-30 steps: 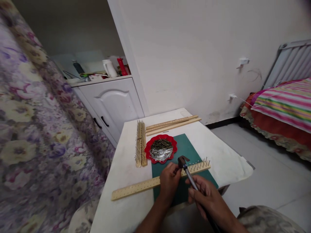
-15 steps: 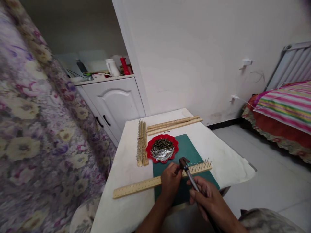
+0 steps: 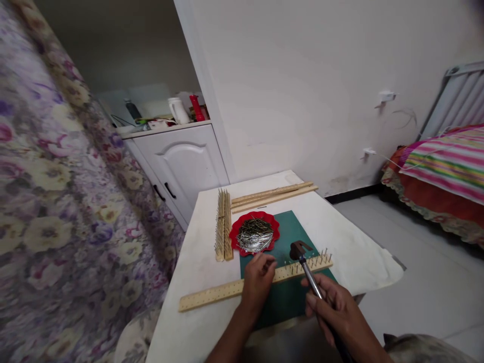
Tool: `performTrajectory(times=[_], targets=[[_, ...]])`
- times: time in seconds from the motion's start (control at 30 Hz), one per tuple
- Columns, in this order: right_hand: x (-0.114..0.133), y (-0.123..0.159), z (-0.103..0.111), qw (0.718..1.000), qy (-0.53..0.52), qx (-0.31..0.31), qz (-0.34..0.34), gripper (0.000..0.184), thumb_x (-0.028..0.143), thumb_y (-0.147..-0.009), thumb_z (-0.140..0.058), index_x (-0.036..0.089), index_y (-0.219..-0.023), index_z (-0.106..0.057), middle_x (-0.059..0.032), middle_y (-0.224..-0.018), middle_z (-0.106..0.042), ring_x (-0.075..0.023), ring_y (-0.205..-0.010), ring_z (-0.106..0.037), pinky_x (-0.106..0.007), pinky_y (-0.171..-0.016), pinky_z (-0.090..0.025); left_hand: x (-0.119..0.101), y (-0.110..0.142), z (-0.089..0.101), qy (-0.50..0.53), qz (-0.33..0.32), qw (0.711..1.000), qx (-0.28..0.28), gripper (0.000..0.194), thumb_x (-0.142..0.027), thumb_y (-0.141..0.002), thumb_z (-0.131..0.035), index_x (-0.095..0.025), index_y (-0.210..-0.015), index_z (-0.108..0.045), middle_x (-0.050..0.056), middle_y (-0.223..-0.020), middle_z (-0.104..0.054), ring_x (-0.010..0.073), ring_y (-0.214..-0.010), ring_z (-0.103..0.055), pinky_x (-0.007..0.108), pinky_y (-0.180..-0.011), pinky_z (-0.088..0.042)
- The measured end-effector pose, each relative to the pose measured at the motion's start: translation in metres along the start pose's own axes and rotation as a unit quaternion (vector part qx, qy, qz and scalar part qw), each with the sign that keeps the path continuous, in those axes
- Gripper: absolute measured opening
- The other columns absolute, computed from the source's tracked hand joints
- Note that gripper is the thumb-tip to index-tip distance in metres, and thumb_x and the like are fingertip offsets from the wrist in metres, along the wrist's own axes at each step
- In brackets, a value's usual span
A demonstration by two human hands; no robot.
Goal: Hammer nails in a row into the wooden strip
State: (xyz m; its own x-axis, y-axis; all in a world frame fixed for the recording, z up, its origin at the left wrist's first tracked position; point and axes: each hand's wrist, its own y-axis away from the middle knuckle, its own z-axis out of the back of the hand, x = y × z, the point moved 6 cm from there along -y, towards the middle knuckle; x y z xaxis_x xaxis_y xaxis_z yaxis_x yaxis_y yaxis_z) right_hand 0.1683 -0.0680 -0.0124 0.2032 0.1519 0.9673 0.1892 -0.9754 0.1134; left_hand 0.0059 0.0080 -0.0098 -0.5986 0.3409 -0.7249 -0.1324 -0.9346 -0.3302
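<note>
My right hand point(image 3: 335, 305) is wrapped round the handle of a claw hammer point(image 3: 310, 277). The hammer's head is raised above a wooden strip point(image 3: 212, 296) lying slantwise on the table. Upright nails point(image 3: 317, 261) stand in the strip's right part, while rows of small holes mark its left part. Over the strip's middle is my left hand point(image 3: 259, 277), fingers curled in; whatever they may hold is hidden. Just beyond it sits a red scalloped dish point(image 3: 235, 227) heaped with loose nails point(image 3: 255, 233). A green mat point(image 3: 289, 227) lies under the dish and part of the strip.
Nail-studded strips point(image 3: 224, 227) lie left of the dish. More wooden strips point(image 3: 274, 195) rest at the table's back, with a lone nail point(image 3: 262, 207) before them. A floral curtain point(image 3: 86, 227) hangs at left, near a white cabinet point(image 3: 185, 166). A bed point(image 3: 449, 166) stands at right.
My left hand has drawn back left from the hammer head and the nail row, closer to the dish. The hammer has lifted and shifted right. Another nail shows upright where my fingers were.
</note>
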Motion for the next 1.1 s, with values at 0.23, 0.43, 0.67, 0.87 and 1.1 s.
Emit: performTrajectory(times=[0.23, 0.43, 0.67, 0.87, 1.1], targets=[[-0.002, -0.001, -0.006, 1.000, 0.013, 0.017, -0.010, 0.033, 0.045, -0.079, -0.056, 0.019, -0.096, -0.044, 0.0040, -0.060, -0.062, -0.0006, -0.025, -0.036, -0.013, -0.028, -0.020, 0.020, -0.054, 0.023, -0.245, 0.001, 0.968, 0.056, 0.015, -0.019, -0.080, -0.047, -0.019, -0.082, -0.063, 0.004, -0.085, -0.061, 0.0158, -0.083, -0.056, 0.025, -0.074, -0.040], [-0.003, -0.002, -0.004, 1.000, 0.013, 0.002, -0.012, 0.037, 0.048, -0.076, -0.058, 0.019, -0.095, -0.044, 0.0043, -0.058, -0.061, -0.0006, -0.023, -0.034, -0.013, -0.027, -0.020, 0.038, -0.079, 0.007, -0.351, 0.036, 0.928, 0.120, 0.019, -0.019, -0.080, -0.046, -0.020, -0.086, -0.065, 0.006, -0.092, -0.062, 0.0188, -0.087, -0.058, 0.026, -0.072, -0.041], [-0.002, -0.003, -0.006, 1.000, 0.012, 0.000, -0.014, 0.037, 0.049, -0.075, -0.058, 0.019, -0.093, -0.045, 0.0042, -0.058, -0.061, -0.0001, -0.024, -0.033, -0.013, -0.027, -0.018, 0.040, -0.085, 0.003, -0.384, 0.046, 0.910, 0.149, 0.018, -0.019, -0.078, -0.048, -0.017, -0.082, -0.065, 0.008, -0.089, -0.064, 0.0212, -0.084, -0.060, 0.029, -0.069, -0.042], [-0.007, -0.005, -0.006, 1.000, 0.020, 0.001, -0.016, 0.038, 0.050, -0.075, -0.057, 0.019, -0.093, -0.044, 0.0049, -0.057, -0.060, -0.0006, -0.023, -0.032, -0.014, -0.027, -0.020, 0.034, -0.082, 0.008, -0.387, 0.024, 0.908, 0.157, 0.018, -0.020, -0.080, -0.046, -0.017, -0.081, -0.063, 0.008, -0.091, -0.062, 0.0192, -0.082, -0.059, 0.027, -0.069, -0.041], [-0.005, -0.004, -0.005, 1.000, 0.012, -0.015, -0.014, 0.036, 0.048, -0.075, -0.058, 0.020, -0.093, -0.045, 0.0046, -0.056, -0.061, -0.0019, -0.024, -0.034, -0.014, -0.027, -0.020, 0.023, -0.064, 0.017, -0.363, -0.004, 0.923, 0.128, 0.019, -0.023, -0.085, -0.042, -0.019, -0.085, -0.060, 0.007, -0.091, -0.060, 0.0188, -0.085, -0.056, 0.027, -0.070, -0.040]])
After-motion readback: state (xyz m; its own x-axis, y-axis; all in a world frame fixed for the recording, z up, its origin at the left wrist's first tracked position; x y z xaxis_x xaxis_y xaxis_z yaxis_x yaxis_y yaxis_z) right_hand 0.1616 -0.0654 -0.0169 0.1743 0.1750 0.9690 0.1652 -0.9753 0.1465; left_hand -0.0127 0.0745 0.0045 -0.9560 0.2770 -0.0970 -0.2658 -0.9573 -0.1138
